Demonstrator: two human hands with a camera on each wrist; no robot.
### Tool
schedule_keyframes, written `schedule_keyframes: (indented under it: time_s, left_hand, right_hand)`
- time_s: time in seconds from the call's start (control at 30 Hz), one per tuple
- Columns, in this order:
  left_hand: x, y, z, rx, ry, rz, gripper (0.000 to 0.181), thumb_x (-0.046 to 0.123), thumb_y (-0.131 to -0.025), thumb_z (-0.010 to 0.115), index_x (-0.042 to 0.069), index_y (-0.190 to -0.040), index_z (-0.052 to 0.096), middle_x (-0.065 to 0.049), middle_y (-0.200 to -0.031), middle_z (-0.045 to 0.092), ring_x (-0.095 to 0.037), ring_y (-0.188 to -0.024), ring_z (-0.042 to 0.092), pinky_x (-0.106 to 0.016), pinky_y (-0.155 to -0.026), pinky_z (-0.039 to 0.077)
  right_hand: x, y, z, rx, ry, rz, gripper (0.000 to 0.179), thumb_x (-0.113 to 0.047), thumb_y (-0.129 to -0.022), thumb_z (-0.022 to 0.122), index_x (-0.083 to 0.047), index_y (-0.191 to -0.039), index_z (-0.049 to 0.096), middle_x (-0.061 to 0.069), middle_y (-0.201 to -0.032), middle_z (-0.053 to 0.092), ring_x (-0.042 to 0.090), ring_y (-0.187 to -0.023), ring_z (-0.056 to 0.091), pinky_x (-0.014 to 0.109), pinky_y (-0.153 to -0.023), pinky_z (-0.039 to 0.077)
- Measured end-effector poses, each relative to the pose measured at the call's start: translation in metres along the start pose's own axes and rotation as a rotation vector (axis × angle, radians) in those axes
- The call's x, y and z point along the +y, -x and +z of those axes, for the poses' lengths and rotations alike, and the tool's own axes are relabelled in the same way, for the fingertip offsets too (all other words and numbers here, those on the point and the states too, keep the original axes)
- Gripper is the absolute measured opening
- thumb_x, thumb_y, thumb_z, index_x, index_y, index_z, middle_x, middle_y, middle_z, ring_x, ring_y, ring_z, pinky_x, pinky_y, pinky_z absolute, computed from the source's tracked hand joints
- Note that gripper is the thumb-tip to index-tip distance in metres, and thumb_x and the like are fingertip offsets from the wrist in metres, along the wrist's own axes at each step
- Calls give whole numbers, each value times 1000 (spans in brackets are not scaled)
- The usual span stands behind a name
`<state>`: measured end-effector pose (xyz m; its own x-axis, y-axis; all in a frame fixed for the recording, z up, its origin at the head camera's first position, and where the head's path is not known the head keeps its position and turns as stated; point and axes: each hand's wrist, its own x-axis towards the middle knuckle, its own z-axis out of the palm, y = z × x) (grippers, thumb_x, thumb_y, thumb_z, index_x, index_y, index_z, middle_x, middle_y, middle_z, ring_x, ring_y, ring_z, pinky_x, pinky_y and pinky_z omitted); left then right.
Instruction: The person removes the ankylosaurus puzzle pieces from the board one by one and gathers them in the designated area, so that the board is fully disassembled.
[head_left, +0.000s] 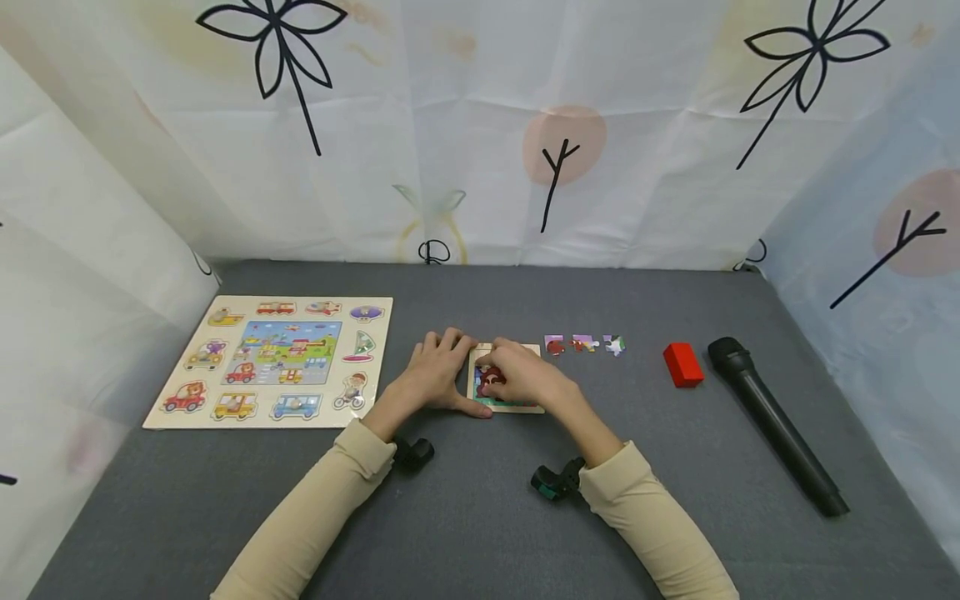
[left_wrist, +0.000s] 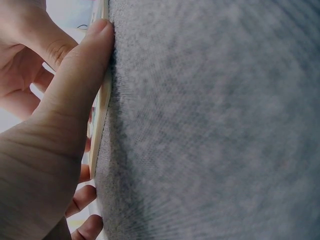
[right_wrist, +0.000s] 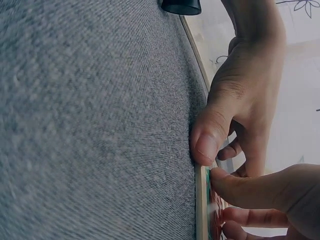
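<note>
A small jigsaw board with a pale wooden frame lies at the middle of the table, a brown figure in its picture. My left hand holds it at the left side, the thumb along its near edge and the fingers toward the far side. Over the picture, my right hand bends down, its thumb and fingertips on the surface; I cannot tell whether a piece is between them. Beyond the board's right side are three loose jigsaw pieces in a row.
To the left lies a large wooden vehicle puzzle board. A red block and a black microphone are at the right. Patterned white cloth hangs behind and beside the grey table.
</note>
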<state>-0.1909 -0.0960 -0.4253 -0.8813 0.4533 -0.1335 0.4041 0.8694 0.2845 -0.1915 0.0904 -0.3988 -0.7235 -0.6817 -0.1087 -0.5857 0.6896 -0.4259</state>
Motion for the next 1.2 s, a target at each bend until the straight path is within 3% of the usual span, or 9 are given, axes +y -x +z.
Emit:
schedule_keyframes:
  time_s: [0.1,0.33,0.67,1.2]
  left_hand:
    - [0,0,0,-3,3,0,107,72,-66,84,17,-149,44,-12,-149,42,-38,-123,42,-52,-100,40]
    - [-1,0,0,0,10,2,107,71,-67,85,17,-149,44,-12,-150,41,-38,-124,42,-53,-100,40]
    - [-1,0,1,0,14,10,105,71,-67,84,19,-149,45,-12,-150,41,-38,-124,42,-52,-100,40]
    - [1,1,-1,-6,17,4,105,71,-67,85,18,-149,45,-12,-150,41,-39,-124,42,-53,-100,39]
  right_hand:
    - [-1,0,0,-3,0,2,12,-18,-95,75,-7,-100,74,9,-88,58,14,-78,42,23,-65,34]
    - [-1,-1,3,1,-3,46,28,-18,-95,74,-5,-119,72,9,-102,62,14,-82,48,25,-69,42]
    - [-6,2,2,15,-24,85,31,-18,-95,75,-5,-122,67,11,-110,61,16,-82,51,30,-73,47]
    - [-5,5,4,45,-33,37,34,-11,-96,72,-6,-130,68,11,-103,58,15,-77,47,25,-67,41]
